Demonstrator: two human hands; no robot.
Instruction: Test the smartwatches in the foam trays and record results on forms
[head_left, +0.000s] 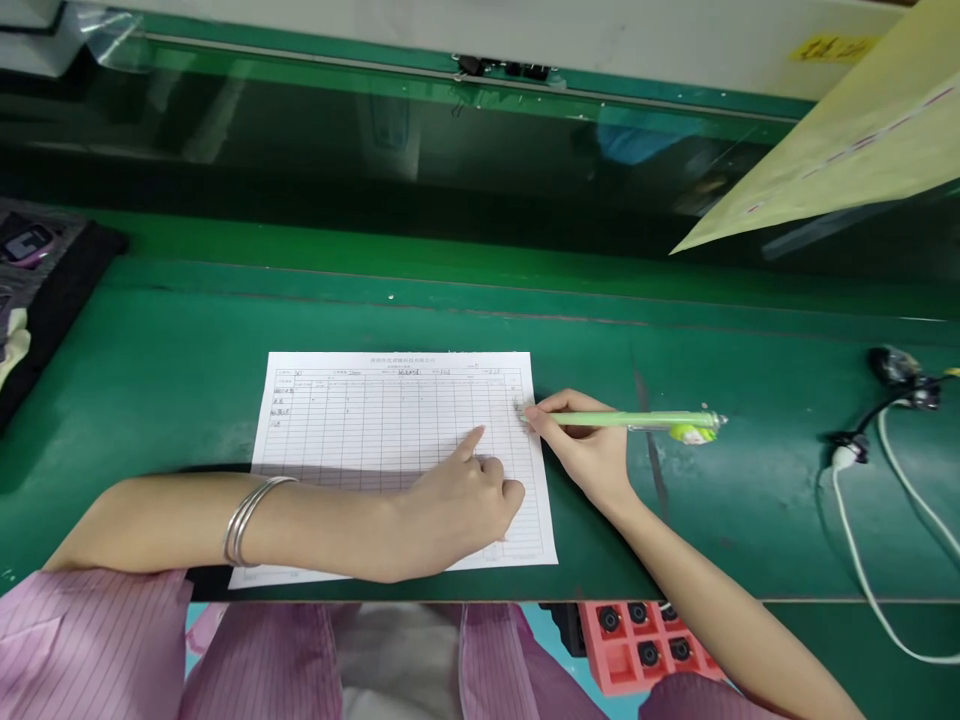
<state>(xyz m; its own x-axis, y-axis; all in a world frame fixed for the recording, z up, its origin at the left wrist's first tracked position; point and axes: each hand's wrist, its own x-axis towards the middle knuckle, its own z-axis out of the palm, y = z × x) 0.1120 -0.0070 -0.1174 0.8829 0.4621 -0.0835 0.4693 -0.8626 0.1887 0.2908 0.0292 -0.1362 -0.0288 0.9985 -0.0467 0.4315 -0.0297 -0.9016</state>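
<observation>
A printed form [390, 440] with a ruled grid lies on the green bench, with some handwriting in its upper left rows. My right hand [589, 445] grips a light green pen [630, 419] with a small green and white charm near its end. The pen's tip is at the form's right-hand columns. Across the lower part of the sheet rests my left forearm, wearing silver bangles [244, 520]. My left hand [465, 500] holds nothing; its index finger is stretched out over the grid, and the other fingers are curled.
White and black cables [862, 450] lie on the right of the bench. A dark tray [56, 300] with items stands at the far left. A yellow sheet [840, 130] hangs at upper right. Below the bench edge is a red compartmented tray [619, 660] with round black parts.
</observation>
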